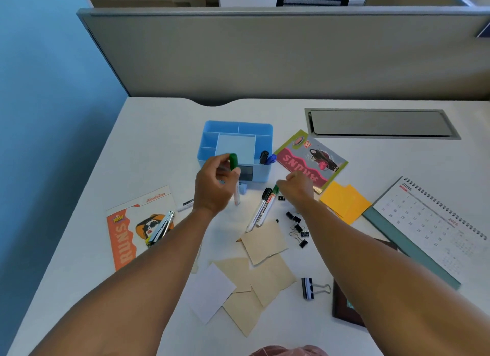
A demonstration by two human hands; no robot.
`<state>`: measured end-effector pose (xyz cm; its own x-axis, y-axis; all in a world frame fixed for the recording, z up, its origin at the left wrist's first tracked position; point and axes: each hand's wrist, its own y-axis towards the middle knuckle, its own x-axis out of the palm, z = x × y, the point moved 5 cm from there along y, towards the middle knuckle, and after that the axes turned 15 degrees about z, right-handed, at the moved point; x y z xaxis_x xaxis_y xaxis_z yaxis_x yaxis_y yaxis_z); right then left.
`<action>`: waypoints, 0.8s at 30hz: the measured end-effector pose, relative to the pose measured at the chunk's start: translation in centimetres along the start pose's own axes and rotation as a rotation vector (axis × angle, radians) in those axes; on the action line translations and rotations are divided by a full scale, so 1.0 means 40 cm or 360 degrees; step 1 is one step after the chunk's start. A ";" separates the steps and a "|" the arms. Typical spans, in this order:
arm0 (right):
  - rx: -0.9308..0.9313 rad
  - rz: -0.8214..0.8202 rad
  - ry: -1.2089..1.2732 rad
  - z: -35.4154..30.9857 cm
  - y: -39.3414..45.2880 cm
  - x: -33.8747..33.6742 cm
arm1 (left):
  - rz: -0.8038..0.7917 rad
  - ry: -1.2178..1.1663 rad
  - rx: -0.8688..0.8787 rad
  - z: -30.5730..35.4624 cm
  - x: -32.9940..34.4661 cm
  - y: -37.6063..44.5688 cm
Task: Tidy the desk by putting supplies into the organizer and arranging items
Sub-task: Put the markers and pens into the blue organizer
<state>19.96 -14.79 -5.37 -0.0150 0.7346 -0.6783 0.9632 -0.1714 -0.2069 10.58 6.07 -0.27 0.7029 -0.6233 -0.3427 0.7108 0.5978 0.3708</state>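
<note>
The white counter carries a blue organizer toward its far middle, two capped markers standing in its right compartment; the left hand grips a green-capped marker upright just in front of the organizer; the right hand has its fingers curled down over the green marker lying beside a black marker; small binder clips lie scattered near it.

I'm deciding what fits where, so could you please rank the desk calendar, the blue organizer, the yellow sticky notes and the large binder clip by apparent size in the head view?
Largest to smallest:
1. desk calendar
2. blue organizer
3. yellow sticky notes
4. large binder clip

The calendar lies nearer the camera, which may exaggerate its lead.
</note>
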 end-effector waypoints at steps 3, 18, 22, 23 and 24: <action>-0.0032 -0.0094 -0.0110 0.012 -0.012 0.027 | 0.0205 -0.0099 0.0057 0.070 -0.002 0.071; -0.0155 -0.0231 -0.0471 -0.007 -0.036 0.074 | -0.0192 -0.0035 0.0243 0.158 0.123 0.210; -0.0193 -0.0229 -0.0549 -0.013 -0.041 0.081 | -0.0330 0.0148 0.0118 0.101 0.153 0.207; -0.0193 -0.0224 -0.0549 -0.015 -0.040 0.081 | -0.0348 0.0213 0.0103 0.090 0.158 0.207; -0.0193 -0.0219 -0.0550 -0.017 -0.040 0.082 | -0.0360 0.0281 0.0099 0.082 0.162 0.206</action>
<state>18.55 -11.66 -6.78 -0.2157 0.4775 -0.8518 0.9703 0.0071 -0.2417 20.89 5.31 3.39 0.5245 -0.6363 -0.5657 0.8508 0.4182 0.3183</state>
